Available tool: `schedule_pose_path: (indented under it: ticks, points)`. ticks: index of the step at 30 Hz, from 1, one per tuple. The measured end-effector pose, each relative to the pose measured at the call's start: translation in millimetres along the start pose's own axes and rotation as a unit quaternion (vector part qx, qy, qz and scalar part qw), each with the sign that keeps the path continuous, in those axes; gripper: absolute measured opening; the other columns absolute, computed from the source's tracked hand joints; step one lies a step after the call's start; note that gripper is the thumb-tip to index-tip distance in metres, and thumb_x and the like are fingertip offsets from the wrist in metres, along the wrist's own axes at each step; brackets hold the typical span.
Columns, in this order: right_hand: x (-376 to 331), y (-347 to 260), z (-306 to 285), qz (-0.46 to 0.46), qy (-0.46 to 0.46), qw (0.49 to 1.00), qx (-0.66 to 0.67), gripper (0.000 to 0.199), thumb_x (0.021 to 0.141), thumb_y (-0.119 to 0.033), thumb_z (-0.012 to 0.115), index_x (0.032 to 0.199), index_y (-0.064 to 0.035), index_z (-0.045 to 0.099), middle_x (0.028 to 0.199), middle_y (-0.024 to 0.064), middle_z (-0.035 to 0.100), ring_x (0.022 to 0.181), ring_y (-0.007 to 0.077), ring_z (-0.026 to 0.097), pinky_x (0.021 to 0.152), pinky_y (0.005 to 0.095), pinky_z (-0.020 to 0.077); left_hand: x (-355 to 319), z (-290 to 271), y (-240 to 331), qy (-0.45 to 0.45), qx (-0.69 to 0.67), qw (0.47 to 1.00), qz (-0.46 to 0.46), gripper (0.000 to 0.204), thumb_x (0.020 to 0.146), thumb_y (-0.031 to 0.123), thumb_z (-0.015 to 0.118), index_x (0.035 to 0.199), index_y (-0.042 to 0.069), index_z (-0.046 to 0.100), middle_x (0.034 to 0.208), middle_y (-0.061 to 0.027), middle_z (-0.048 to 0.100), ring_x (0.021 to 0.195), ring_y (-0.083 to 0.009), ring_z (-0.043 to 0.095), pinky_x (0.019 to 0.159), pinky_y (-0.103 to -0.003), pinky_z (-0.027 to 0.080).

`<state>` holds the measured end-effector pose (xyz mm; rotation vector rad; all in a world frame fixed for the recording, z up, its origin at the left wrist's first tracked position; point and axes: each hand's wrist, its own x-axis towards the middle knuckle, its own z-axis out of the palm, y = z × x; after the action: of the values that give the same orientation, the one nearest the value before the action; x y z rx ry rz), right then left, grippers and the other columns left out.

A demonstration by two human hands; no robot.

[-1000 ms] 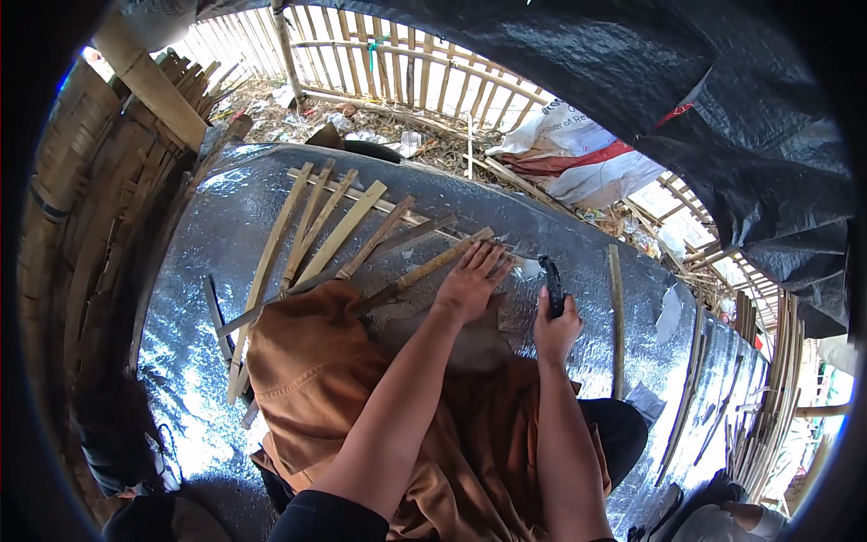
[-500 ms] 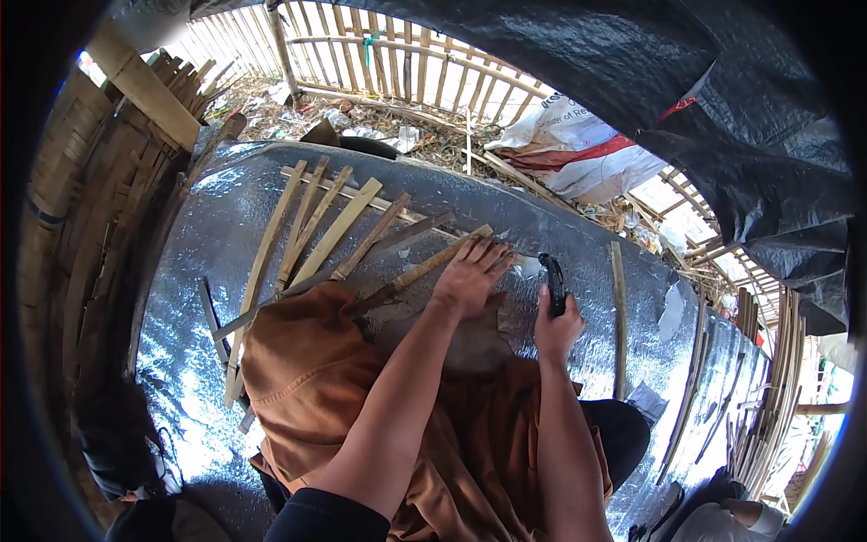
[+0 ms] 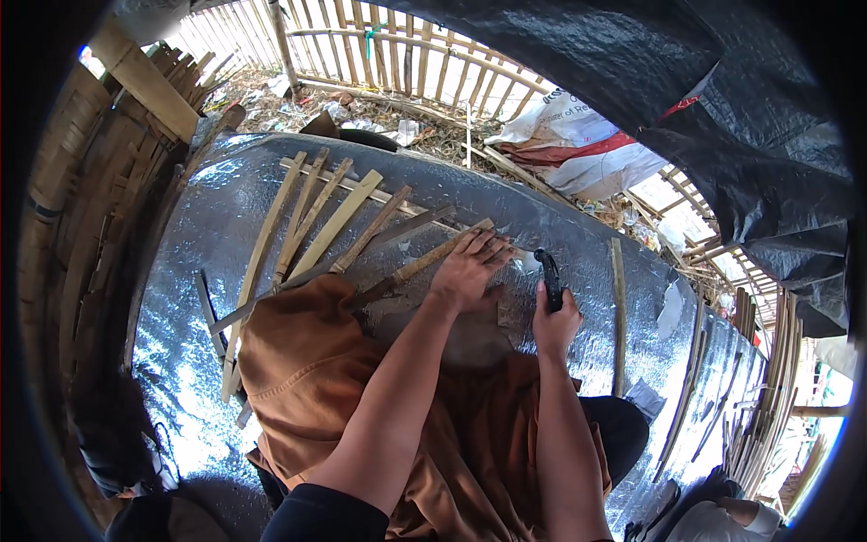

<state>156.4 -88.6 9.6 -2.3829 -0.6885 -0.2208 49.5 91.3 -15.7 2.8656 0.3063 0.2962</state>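
My left hand (image 3: 466, 276) lies over a long bamboo strip (image 3: 424, 262), its fingers stretched out and slightly apart near the strip's far end. My right hand (image 3: 556, 322) is closed around the black grip of a hand tool (image 3: 551, 285). The tool's upper end curves toward my left fingertips, where something pale and shiny shows; its exact kind is unclear. Several more bamboo strips (image 3: 341, 222) fan out to the left, their far ends crossing a thin crosspiece (image 3: 361, 191). Brown cloth (image 3: 307, 361) covers my lap below the strips.
Silvery foil sheeting (image 3: 578, 244) lies under everything. A single strip (image 3: 619, 316) lies on the right, with bundled bamboo (image 3: 768, 406) beyond. Bamboo slats (image 3: 90, 244) stand at the left. Behind are a slatted fence (image 3: 406, 54), a white-and-red sack (image 3: 578, 149) and black tarpaulin (image 3: 750, 117).
Both hands keep nearly the same positions. The black-gripped tool has shifted very slightly left and up, while the whole view has moved a little.
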Motion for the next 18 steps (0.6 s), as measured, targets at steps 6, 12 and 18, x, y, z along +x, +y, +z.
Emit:
schedule_pose_path:
  ticks: [6, 12, 18]
  points:
    - [0, 0, 1, 0.014, -0.01, 1.0, -0.001, 0.043, 0.091, -0.039, 0.075, 0.073, -0.0035, 0.058, 0.062, 0.018, 0.063, 0.059, 0.0417, 0.065, 0.056, 0.0497, 0.0479, 0, 1, -1, 0.019, -0.006, 1.0, 0.007, 0.071, 0.09, 0.05, 0.063, 0.151, 0.017, 0.048, 0.159, -0.004, 0.044, 0.15, -0.0285, 0.032, 0.127, -0.046, 0.02]
    - [2, -1, -2, 0.028, -0.028, 0.999, 0.008, 0.044, 0.091, -0.039, 0.075, 0.073, -0.0031, 0.058, 0.063, 0.0194, 0.063, 0.061, 0.0426, 0.066, 0.057, 0.0507, 0.0483, 2, -2, 0, 0.013, -0.023, 1.0, -0.004, 0.073, 0.088, 0.048, 0.065, 0.151, 0.017, 0.048, 0.158, -0.0023, 0.045, 0.149, -0.0267, 0.033, 0.126, -0.045, 0.021]
    - [0, -8, -3, -0.005, -0.037, 0.999, -0.015, 0.044, 0.091, -0.041, 0.074, 0.074, -0.0029, 0.059, 0.067, 0.0216, 0.064, 0.065, 0.0435, 0.068, 0.06, 0.0511, 0.0512, 5, -8, 2, -0.027, -0.022, 0.999, -0.022, 0.074, 0.088, 0.049, 0.065, 0.153, 0.018, 0.047, 0.159, -0.0004, 0.044, 0.15, -0.0243, 0.032, 0.127, -0.043, 0.019]
